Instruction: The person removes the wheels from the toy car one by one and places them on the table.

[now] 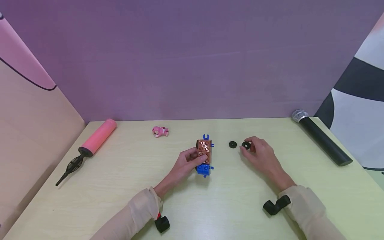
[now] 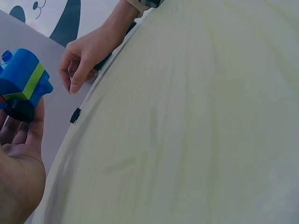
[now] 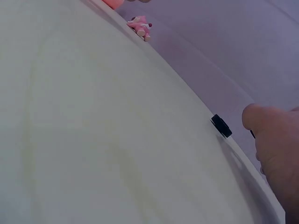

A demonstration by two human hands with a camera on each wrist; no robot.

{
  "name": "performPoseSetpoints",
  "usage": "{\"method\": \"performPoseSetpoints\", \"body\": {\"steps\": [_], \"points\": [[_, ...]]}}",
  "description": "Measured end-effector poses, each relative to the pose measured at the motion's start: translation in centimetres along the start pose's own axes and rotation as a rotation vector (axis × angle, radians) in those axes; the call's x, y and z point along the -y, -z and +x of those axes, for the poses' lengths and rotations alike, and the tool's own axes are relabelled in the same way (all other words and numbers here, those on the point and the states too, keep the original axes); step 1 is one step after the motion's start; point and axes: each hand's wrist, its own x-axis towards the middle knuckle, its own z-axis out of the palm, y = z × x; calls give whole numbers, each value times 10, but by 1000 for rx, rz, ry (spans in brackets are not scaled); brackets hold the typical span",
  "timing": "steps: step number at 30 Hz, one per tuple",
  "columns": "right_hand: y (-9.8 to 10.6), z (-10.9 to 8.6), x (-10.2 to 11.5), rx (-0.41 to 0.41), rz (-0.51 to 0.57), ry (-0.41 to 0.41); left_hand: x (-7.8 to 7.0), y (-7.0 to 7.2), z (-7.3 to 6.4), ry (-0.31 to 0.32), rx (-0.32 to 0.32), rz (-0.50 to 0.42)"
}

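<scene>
Copper-coloured toy blocks (image 1: 204,146): glossy, metallic-looking. Blue blocks (image 1: 203,169): smooth plastic. Black wheels (image 1: 232,144): matt. Tabletop (image 1: 228,206): wood grain, smooth, faint near sheen. Pump (image 1: 100,136), left: smooth plastic. Far figurine (image 1: 160,131): glossy plastic. Microphone (image 1: 318,134), right: metallic mesh head (image 1: 299,115), smooth handle (image 1: 330,146). Far backdrop (image 1: 192,60): matt, lightly creased. Sleeves (image 1: 144,206): matt cloth.

table (image 1: 234,203): pale yellowish top, faint wood grain, some glare toward the front. directly on it, left to right: pink pump (image 1: 99,137), lying diagonally on the left side, black nozzle toward the near left. small pink toy bear (image 1: 160,131), lying near the far edge. one black wheel (image 1: 231,146), flat, right of center. black microphone (image 1: 324,139), lying diagonally on the right, silver head at the far edge.
</scene>
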Motion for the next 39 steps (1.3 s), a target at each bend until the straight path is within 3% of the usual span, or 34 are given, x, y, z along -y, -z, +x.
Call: {"method": "performPoseSetpoints", "body": {"steps": [8, 24, 39], "points": [[1, 2, -1, 55, 0, -77, 0, -1, 0, 3, -1, 3], [-1, 9, -10, 146, -55, -148, 0, -1, 0, 2, 1, 18], [-3, 14, -14, 180, -72, -140, -1, -1, 0, 27, 4, 16]]}}
